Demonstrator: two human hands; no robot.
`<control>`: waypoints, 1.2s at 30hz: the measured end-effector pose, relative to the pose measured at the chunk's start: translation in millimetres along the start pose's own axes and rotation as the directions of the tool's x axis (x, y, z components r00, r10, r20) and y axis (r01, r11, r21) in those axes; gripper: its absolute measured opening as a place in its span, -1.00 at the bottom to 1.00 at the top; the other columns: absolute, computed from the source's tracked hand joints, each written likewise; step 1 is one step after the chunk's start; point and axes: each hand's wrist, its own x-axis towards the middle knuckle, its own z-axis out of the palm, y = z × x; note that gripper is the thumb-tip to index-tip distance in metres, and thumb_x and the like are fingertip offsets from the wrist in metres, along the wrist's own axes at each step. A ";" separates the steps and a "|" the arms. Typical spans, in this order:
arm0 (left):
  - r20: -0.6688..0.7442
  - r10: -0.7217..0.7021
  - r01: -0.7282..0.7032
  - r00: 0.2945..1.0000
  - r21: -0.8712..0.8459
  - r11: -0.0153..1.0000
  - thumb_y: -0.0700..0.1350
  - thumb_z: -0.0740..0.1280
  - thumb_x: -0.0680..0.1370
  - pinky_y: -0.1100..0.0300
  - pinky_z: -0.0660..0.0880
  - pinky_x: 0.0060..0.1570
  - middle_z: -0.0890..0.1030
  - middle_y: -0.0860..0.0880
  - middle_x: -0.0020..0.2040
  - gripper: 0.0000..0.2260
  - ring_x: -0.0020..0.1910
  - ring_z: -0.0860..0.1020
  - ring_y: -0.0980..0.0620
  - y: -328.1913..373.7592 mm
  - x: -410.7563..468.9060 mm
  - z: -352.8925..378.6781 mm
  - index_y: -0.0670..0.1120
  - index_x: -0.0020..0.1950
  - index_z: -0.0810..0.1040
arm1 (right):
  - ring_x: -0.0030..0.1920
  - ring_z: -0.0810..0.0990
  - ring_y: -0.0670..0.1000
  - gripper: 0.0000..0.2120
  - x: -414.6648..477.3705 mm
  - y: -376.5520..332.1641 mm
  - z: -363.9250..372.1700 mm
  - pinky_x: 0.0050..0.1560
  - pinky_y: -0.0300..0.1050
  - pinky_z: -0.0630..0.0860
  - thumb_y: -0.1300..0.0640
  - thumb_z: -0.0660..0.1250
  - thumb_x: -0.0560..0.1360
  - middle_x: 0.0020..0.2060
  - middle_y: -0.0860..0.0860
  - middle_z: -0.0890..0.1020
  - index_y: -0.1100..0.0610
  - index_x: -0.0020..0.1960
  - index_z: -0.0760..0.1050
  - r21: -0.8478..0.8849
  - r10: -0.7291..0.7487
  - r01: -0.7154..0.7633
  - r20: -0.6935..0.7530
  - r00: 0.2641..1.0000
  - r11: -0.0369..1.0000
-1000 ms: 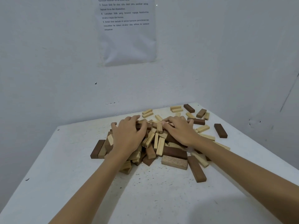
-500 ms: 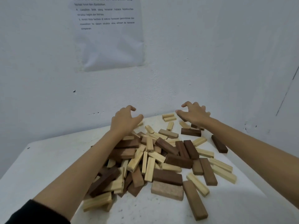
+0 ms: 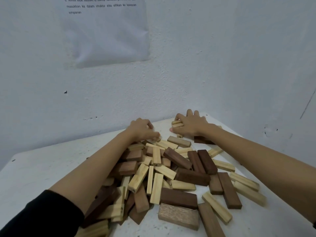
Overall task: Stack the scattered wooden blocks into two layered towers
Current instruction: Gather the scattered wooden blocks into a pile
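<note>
A loose heap of pale and dark wooden blocks (image 3: pixel 164 175) covers the middle of the white table (image 3: pixel 42 171). My left hand (image 3: pixel 141 130) lies at the heap's far edge, fingers bent down behind the blocks and thumb beside a small pale block (image 3: pixel 158 139). Further right, my right hand (image 3: pixel 191 125) rests with spread fingers over two pale blocks (image 3: pixel 177 123) near the table's far corner. A dark block (image 3: pixel 202 139) sits partly under my right wrist. Neither hand lifts anything. Both forearms stretch over the heap and hide part of it.
The table stands in a corner between two white walls (image 3: pixel 222 65). A printed sheet (image 3: pixel 106 31) hangs on the left wall. Large blocks (image 3: pixel 178 215) lie close to the table's near edge.
Both hands have dropped from hovering above the table onto the far blocks. The view has moved closer to the heap.
</note>
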 end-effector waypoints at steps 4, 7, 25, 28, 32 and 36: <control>0.001 -0.014 0.014 1.000 0.013 1.000 0.08 0.37 0.46 0.07 0.33 0.23 0.38 -0.12 0.27 -0.70 0.27 0.34 -0.12 10.0 -2.7 1.3 0.00 0.14 0.51 | 0.36 0.20 0.22 -0.52 -8.4 -9.1 9.5 0.18 0.12 0.38 -0.24 0.22 0.55 0.31 0.16 0.29 0.01 0.35 0.32 0.082 -0.038 0.047 -0.103 0.994 0.996; 0.034 -0.012 0.020 0.999 -0.246 0.969 -0.07 0.44 0.46 0.24 0.51 -0.30 0.51 -0.09 0.09 -0.76 -0.15 0.55 0.05 11.6 -5.0 -2.7 -0.08 0.08 0.53 | 0.33 0.23 0.22 -0.53 -9.9 -10.1 8.1 0.16 0.09 0.38 -0.22 0.32 0.50 0.26 0.15 0.32 0.00 0.30 0.39 0.190 -0.014 0.032 -0.095 0.995 0.981; -0.220 0.123 -0.198 0.968 -0.358 0.912 -0.19 0.32 0.56 0.22 0.45 -0.28 0.52 -0.03 -0.14 -0.86 -0.27 0.46 0.08 17.0 -8.1 -13.6 -0.21 0.09 0.55 | 0.20 0.41 0.15 -0.69 -7.1 -8.7 -8.9 0.10 0.02 0.45 -0.19 0.41 0.24 0.06 0.07 0.42 -0.16 -0.06 0.50 0.424 0.011 0.016 -0.061 0.998 0.906; -0.213 0.125 -0.209 0.969 -0.441 0.873 -0.19 0.32 0.56 0.26 0.44 -0.38 0.47 -0.02 -0.27 -0.87 -0.35 0.43 0.08 18.9 -21.5 -31.4 -0.19 0.08 0.55 | -0.09 0.52 0.07 -0.74 -17.1 -12.4 -22.5 -0.27 -0.12 0.53 -0.14 0.44 0.26 0.02 0.11 0.52 -0.12 -0.09 0.53 0.616 0.000 0.074 -0.120 0.993 0.784; -0.187 0.134 -0.211 0.973 -0.490 0.846 -0.13 0.34 0.56 0.23 0.45 -0.30 0.48 -0.06 -0.22 -0.87 -0.31 0.44 0.06 12.8 -53.0 -54.6 -0.14 0.08 0.55 | -0.27 0.44 -0.02 -0.77 -41.0 -25.9 -50.5 -0.31 -0.14 0.46 -0.05 0.40 0.47 -0.13 0.12 0.56 0.04 0.04 0.53 0.719 -0.148 0.144 -0.058 0.987 0.680; -0.186 0.114 -0.193 0.976 -0.489 0.851 -0.06 0.32 0.57 0.31 0.40 -0.33 0.50 -0.06 -0.24 -0.84 -0.32 0.43 0.09 -0.8 -95.7 -66.7 -0.08 0.10 0.55 | -0.25 0.43 0.01 -0.70 -77.8 -54.2 -65.1 -0.26 -0.13 0.46 -0.07 0.40 0.47 -0.23 0.12 0.44 0.04 0.13 0.53 0.715 -0.297 0.137 0.103 0.949 0.686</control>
